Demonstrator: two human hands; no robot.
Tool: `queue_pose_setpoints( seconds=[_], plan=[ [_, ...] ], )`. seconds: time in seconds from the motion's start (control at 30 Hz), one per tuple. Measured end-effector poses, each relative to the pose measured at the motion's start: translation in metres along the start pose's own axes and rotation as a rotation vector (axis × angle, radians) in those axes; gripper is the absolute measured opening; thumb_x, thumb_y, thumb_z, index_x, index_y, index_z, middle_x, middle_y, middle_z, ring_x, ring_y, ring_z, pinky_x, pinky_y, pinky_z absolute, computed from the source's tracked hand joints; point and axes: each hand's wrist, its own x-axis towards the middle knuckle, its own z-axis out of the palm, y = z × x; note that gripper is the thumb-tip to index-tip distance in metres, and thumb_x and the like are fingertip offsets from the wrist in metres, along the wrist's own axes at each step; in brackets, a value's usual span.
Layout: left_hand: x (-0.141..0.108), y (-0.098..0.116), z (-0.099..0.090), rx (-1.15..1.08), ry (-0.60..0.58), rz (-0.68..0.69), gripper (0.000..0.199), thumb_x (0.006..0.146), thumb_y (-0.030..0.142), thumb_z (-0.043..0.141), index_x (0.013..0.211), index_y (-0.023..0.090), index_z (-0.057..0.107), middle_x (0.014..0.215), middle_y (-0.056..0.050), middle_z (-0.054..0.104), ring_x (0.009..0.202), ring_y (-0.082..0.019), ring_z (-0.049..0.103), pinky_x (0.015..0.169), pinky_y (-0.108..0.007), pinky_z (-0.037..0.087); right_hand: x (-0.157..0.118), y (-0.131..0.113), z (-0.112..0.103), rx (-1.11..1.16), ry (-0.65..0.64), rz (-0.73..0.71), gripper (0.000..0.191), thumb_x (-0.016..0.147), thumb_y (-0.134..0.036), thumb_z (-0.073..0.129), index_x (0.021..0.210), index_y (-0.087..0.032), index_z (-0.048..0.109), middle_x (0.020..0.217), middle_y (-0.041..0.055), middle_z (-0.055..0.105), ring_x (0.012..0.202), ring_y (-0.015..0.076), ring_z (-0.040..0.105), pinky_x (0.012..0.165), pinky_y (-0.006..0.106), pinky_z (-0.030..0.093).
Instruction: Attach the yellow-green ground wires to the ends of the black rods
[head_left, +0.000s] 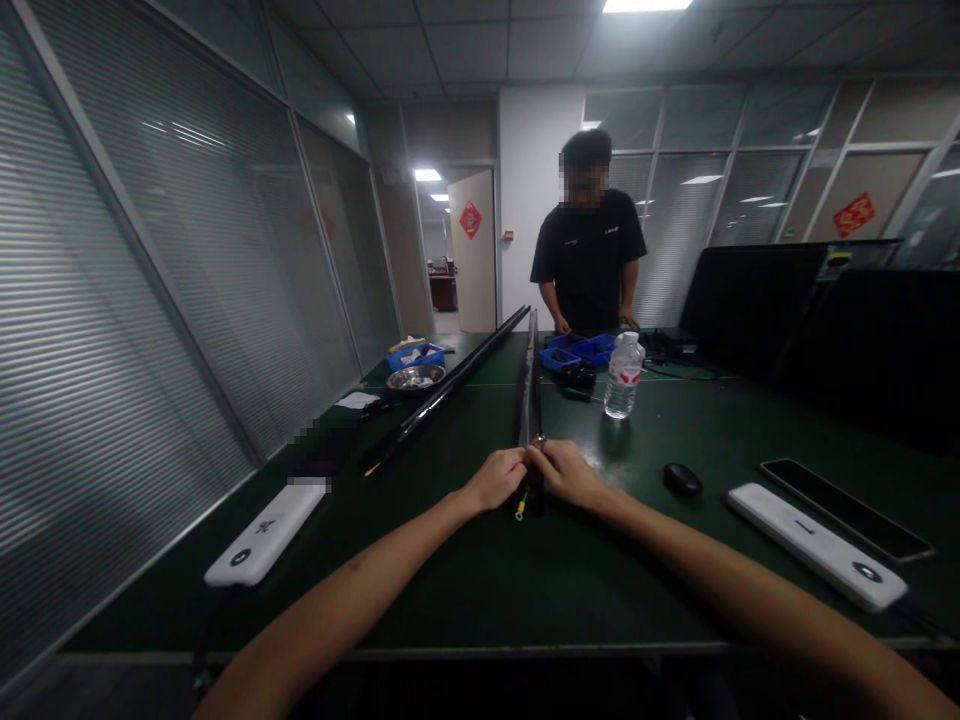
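A long black bar (pixel 529 390) lies on the green table, pointing away from me. At its near end my left hand (pixel 496 479) is closed, its fingers pressed against the bar's left side. My right hand (pixel 564 472) is closed at the same end from the right, thumb and fingers meeting near a small shiny piece (pixel 538 441). What lies between my fingertips is too small to make out. A green-yellow wire with a ring terminal (pixel 520 510) sticks out below my hands. To the left, a second long black bar (pixel 450 388) lies diagonally, with a yellow tip at its near end.
A metal bowl (pixel 415 378) and blue bins (pixel 600 348) stand farther back. A water bottle (pixel 622 378), black mouse (pixel 682 480), phone (pixel 844 507) and white device (pixel 816 545) are on the right. Another white device (pixel 266 532) lies left. A person (pixel 589 245) stands across the table (pixel 450 600).
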Motion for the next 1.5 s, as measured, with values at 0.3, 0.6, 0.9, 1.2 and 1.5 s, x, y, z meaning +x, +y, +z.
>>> queue_pose_setpoints(
  seconds=[0.3, 0.6, 0.9, 1.2, 1.5],
  plan=[
    [0.001, -0.008, 0.002, 0.055, -0.004, 0.014, 0.022, 0.09, 0.017, 0.035, 0.08, 0.018, 0.055, 0.087, -0.003, 0.061, 0.08, -0.017, 0.057, 0.08, -0.026, 0.044, 0.001, 0.024, -0.005, 0.162, -0.063, 0.111, 0.054, 0.1, -0.056, 0.04, 0.08, -0.012, 0.066, 0.066, 0.0013, 0.058, 0.061, 0.0132, 0.052, 0.06, 0.023, 0.041],
    [0.001, -0.006, 0.002, 0.032, -0.004, 0.0, 0.022, 0.091, 0.019, 0.036, 0.081, 0.018, 0.055, 0.087, -0.003, 0.062, 0.078, -0.017, 0.057, 0.077, -0.026, 0.044, 0.001, 0.023, -0.005, 0.174, -0.08, 0.093, 0.055, 0.099, -0.058, 0.04, 0.075, -0.014, 0.063, 0.064, 0.0003, 0.054, 0.058, 0.0125, 0.048, 0.057, 0.023, 0.038],
    [0.001, -0.003, 0.001, 0.024, -0.003, 0.011, 0.02, 0.089, 0.017, 0.037, 0.079, 0.017, 0.054, 0.086, -0.003, 0.061, 0.079, -0.017, 0.057, 0.079, -0.027, 0.045, 0.0, 0.02, -0.003, 0.116, -0.023, 0.053, 0.052, 0.101, -0.054, 0.037, 0.079, -0.015, 0.063, 0.071, 0.003, 0.061, 0.066, 0.0151, 0.055, 0.065, 0.025, 0.043],
    [0.002, -0.008, 0.002, 0.052, 0.001, 0.03, 0.021, 0.09, 0.019, 0.036, 0.079, 0.018, 0.054, 0.087, -0.003, 0.061, 0.08, -0.017, 0.057, 0.08, -0.027, 0.044, -0.003, 0.021, 0.004, 0.061, 0.032, 0.083, 0.051, 0.101, -0.05, 0.038, 0.07, -0.016, 0.059, 0.062, 0.001, 0.056, 0.057, 0.0133, 0.051, 0.057, 0.024, 0.038],
    [0.003, -0.004, 0.001, 0.062, -0.003, 0.009, 0.022, 0.09, 0.019, 0.036, 0.078, 0.017, 0.055, 0.085, -0.004, 0.062, 0.078, -0.017, 0.057, 0.077, -0.026, 0.044, -0.01, 0.02, 0.013, -0.002, 0.124, 0.046, 0.047, 0.102, -0.044, 0.039, 0.07, -0.016, 0.06, 0.063, 0.0023, 0.057, 0.057, 0.0137, 0.052, 0.058, 0.025, 0.038]
  ],
)
